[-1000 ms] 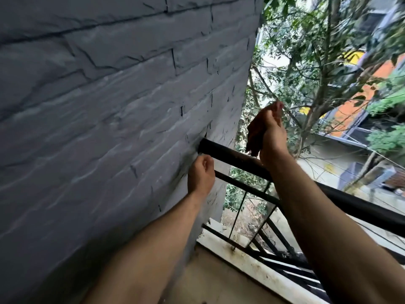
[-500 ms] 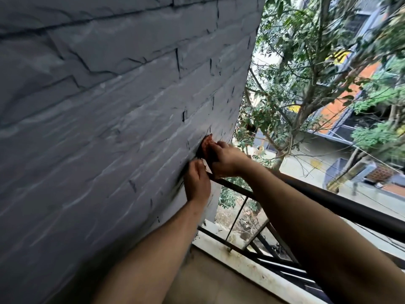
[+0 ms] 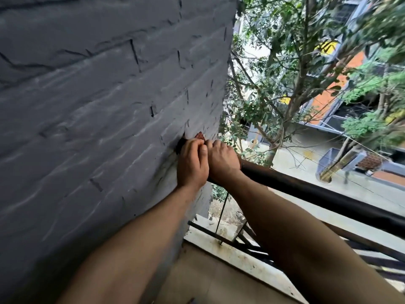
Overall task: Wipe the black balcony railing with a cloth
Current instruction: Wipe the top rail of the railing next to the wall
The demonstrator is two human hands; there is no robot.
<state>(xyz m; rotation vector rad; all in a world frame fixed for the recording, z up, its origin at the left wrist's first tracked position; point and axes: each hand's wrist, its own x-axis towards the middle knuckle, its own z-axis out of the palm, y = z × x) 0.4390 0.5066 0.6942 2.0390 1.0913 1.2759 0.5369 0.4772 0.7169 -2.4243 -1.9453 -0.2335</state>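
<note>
Both hands are bunched together right where the rail (image 3: 306, 189) meets the wall (image 3: 109, 106), so the wipe looks to be at its very start, at the wall end of the bar. The right hand (image 3: 222, 160) is curled over the top of the rail just out from the wall, and a scrap of reddish cloth (image 3: 199, 135) pokes out past its fingertips, touching the wall; I judge the rest of the cloth is folded under that palm, though it is hidden. The left hand (image 3: 191, 163) sits between the right hand and the wall, fingers curled shut. It seems to clasp the rail's end, but whether it also has a corner of the cloth cannot be told. The rest of the rail, running away from the wall, is bare and not yet reached. The next move probably calls for pressing the cloth round the bar and drawing it away from the wall in one firm stroke, the left hand steadying.
</note>
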